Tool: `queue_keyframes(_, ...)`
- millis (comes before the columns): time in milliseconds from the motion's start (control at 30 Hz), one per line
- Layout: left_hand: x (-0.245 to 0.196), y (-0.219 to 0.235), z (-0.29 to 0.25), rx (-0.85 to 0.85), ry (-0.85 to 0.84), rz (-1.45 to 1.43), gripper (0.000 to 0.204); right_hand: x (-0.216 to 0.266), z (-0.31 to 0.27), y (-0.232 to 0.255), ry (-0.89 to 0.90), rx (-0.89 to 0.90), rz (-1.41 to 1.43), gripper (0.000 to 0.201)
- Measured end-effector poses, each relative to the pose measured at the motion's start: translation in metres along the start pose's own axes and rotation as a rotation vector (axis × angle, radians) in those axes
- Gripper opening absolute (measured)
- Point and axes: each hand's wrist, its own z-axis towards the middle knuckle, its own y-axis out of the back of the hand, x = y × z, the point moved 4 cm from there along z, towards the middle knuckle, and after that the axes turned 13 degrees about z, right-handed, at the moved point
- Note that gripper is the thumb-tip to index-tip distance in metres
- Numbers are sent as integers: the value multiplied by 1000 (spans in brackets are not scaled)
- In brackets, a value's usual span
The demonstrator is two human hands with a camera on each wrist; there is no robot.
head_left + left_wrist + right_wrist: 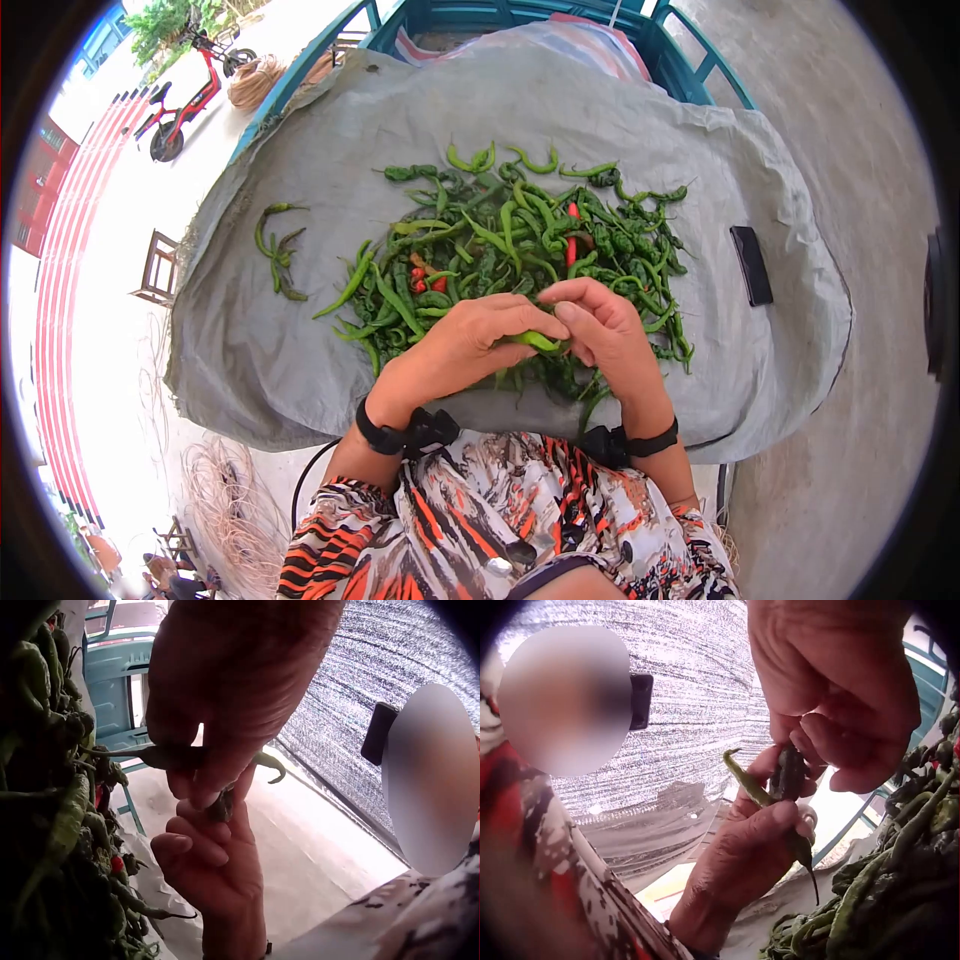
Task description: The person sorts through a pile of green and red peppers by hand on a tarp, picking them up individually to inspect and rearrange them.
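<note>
At far left I note a small brown wooden frame (154, 296) on the pale ground, and beyond it a red two-wheeled bike with black wheels (208, 88). Next comes a large grey fabric sheet (330, 190), spread over a teal metal cart frame (672, 52). On the sheet's left part lies a small group of slim, dull green peppers (281, 257), apart from the rest. In the middle is a broad heap of wrinkled and smooth green peppers (610, 240), with several glossy red peppers (572, 250) among them. At the heap's near edge the left hand (450, 345), a black band at its wrist, has its thumb and fingers closed on a light green pepper with a hooked tip (538, 342); the thin stem projects on one side of the grip, the tip on the other. Between the two hands sits a dark green, wrinkled pepper (787, 774), against the light one. The right hand (608, 330), also banded in black, is nearly closed, thumb and fingertips pinching the dark pepper's end; I cannot tell how firmly. Farther right, well apart from the heap, a flat black rectangular phone (751, 266) lies on the sheet.
</note>
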Motion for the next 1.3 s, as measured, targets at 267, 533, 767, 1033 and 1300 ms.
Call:
queue_keyframes(267, 6, -2, -2, 43, 28, -21, 32, -1, -5, 2, 189, -33, -145, 16)
queue_keyframes(533, 34, 9, -13, -310, 287, -778, 34, 27, -17, 44, 581, -521, -125, 18)
queue_keyframes(767, 32, -5, -9, -283, 261, -877, 32, 9, -20, 10, 264, -106, -397, 13)
queue_keyframes(1033, 34, -2, -10, -361, 353, -746, 25, 1, -21, 2, 223, -107, -386, 14)
queue_keyframes(1300, 47, -11, 14, -367, 174, 333, 39, 10, -24, 49, 625, -548, -223, 31)
